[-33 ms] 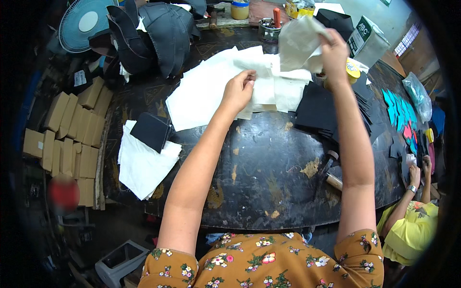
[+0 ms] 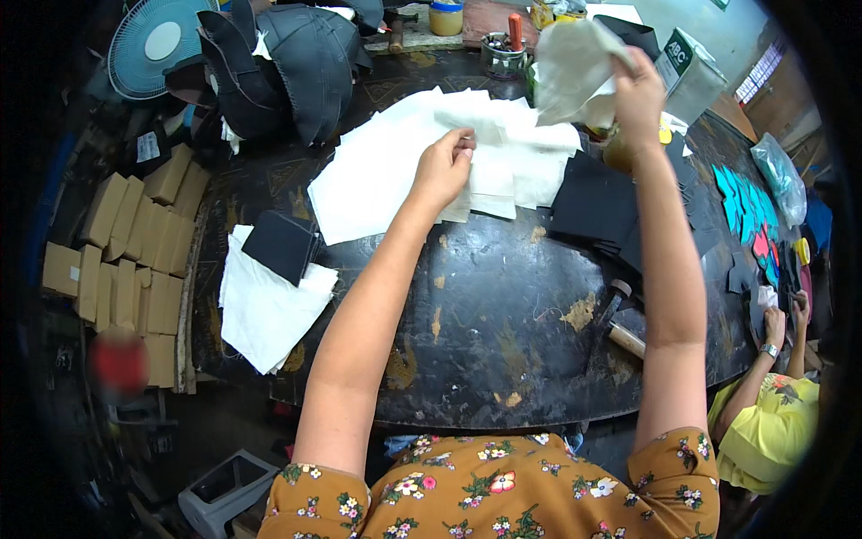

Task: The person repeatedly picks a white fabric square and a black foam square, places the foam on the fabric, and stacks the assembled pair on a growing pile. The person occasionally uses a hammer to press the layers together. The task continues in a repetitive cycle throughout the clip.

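Right hand (image 2: 639,101) and left hand (image 2: 444,166) work over the far side of the table (image 2: 503,287). The right hand pinches 1 pale cloth piece (image 2: 571,76) by its right edge, up in the air beyond the stack of white sheets (image 2: 386,171). The left hand rests over the stack, its fingers curled; whether it grips a sheet, the picture cannot tell. The cloth piece's long axis seems to run roughly up and down in the view, its lower edge pointing back toward the sheets; blur and a bend in the cloth leave this unsure.

Limp and held at just 1 edge, the piece could fold over itself or brush the metal pot (image 2: 503,61) just beyond its left side. The sheets lie loosely fanned, so a light tug could skew them. Just right of them, the black pieces (image 2: 588,202) sit in an uneven pile; the right forearm passes over their side and could nudge them.
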Tool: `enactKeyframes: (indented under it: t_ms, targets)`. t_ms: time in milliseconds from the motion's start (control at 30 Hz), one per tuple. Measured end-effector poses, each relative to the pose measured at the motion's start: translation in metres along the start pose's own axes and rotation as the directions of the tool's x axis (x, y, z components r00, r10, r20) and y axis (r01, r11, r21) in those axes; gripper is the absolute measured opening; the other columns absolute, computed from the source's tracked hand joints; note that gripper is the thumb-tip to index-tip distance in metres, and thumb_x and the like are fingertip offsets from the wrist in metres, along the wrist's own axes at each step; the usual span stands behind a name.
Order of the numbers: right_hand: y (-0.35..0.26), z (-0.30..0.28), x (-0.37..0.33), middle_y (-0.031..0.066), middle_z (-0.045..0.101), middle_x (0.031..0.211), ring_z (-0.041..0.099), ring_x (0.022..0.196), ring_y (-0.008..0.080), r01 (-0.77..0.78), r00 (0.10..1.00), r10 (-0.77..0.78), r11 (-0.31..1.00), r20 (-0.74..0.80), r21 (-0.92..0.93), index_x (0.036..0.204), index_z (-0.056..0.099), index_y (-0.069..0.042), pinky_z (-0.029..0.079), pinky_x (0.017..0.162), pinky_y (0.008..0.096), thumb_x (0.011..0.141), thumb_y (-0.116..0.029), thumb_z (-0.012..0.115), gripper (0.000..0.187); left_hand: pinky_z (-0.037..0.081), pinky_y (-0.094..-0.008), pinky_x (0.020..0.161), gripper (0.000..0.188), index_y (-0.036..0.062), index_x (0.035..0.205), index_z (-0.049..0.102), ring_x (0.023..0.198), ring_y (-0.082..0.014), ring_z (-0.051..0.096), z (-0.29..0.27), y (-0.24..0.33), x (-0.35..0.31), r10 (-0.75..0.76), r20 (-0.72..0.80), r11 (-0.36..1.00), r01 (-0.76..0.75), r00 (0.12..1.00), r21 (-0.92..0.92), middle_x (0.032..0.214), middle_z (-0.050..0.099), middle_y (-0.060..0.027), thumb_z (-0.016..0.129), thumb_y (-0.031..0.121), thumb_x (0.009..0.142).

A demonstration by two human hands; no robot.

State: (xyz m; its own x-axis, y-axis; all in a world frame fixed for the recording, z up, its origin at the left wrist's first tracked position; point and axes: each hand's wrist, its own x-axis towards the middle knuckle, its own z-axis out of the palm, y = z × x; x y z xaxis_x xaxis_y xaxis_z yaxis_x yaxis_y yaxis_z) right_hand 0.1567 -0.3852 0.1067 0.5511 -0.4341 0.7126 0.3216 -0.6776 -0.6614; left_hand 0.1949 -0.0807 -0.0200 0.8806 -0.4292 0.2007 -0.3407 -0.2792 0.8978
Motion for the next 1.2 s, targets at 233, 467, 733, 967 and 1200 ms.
enactKeyframes:
  t_ms: [233, 467, 733, 967, 1200]
  targets:
    - [-0.086, -0.07, -0.052, 0.0063, 0.079, 0.108, 0.071, 0.094, 0.0165, 0.142, 0.923, -0.173, 0.983, 0.345, 0.115, 0.13, 0.076, -0.005, 0.058, 0.089, 0.0324, 0.092, 0.0, 0.069, 0.039, 0.057, -0.0396, 0.102, 0.06, 0.0045, 0.156, 0.052, 0.117, -0.0269, 0.073, -0.009, 0.042, -0.029, -0.039, 0.056, 0.974, 0.05, 0.998, -0.22, 0.136, 0.072, -0.0198, 0.053, 0.045, 0.112]
    - [-0.179, -0.079, -0.236, 0.0214, 0.068, 0.136, 0.067, 0.126, 0.0378, 0.263, 0.371, -0.054, 0.963, 0.927, -0.049, 0.139, 0.068, -0.004, 0.055, 0.106, 0.0479, 0.083, -0.005, 0.079, 0.057, 0.061, -0.0427, 0.101, 0.084, 0.0028, 0.166, 0.036, 0.131, -0.031, 0.068, -0.046, 0.053, -0.141, -0.279, 0.459, 0.658, 0.516, 0.843, -0.548, 0.141, 0.066, -0.0285, 0.06, 0.059, 0.107]
    - [-0.16, -0.093, -0.273, 0.0285, 0.054, 0.154, 0.056, 0.14, 0.045, 0.074, 0.567, 0.0, 0.996, 0.823, -0.051, 0.157, 0.051, -0.001, 0.045, 0.119, 0.0508, 0.097, -0.037, 0.079, 0.075, 0.058, -0.0395, 0.094, 0.058, 0.0051, 0.141, 0.066, 0.105, -0.0229, 0.072, -0.082, 0.056, -0.182, -0.137, 0.294, 0.945, 0.036, 0.946, 0.324, 0.121, 0.076, -0.012, 0.077, -0.001, 0.085]
    - [-0.193, -0.165, -0.278, 0.0213, 0.066, 0.124, 0.065, 0.121, 0.0411, 0.166, 0.207, -0.042, 0.986, 0.977, 0.007, 0.116, 0.069, -0.003, 0.055, 0.1, 0.048, 0.09, -0.024, 0.084, 0.037, 0.045, -0.0478, 0.113, 0.056, 0.007, 0.14, 0.068, 0.132, -0.0354, 0.061, -0.049, 0.062, -0.186, 0.183, 0.114, 0.762, -0.214, 0.976, 0.611, 0.139, 0.068, -0.0154, 0.08, 0.004, 0.085]
    - [-0.099, -0.216, -0.202, 0.01, 0.06, 0.088, 0.06, 0.077, 0.0177, -0.084, 0.816, 0.287, 0.918, 0.502, -0.388, 0.097, 0.061, -0.001, 0.05, 0.069, 0.0326, 0.088, 0.004, 0.071, 0.015, 0.018, -0.0587, 0.132, 0.088, 0.0106, 0.167, 0.039, 0.163, -0.0361, 0.03, -0.001, 0.059, -0.234, 0.151, 0.475, 0.687, -0.438, 0.867, 0.58, 0.173, 0.036, -0.0194, 0.067, 0.059, 0.098]
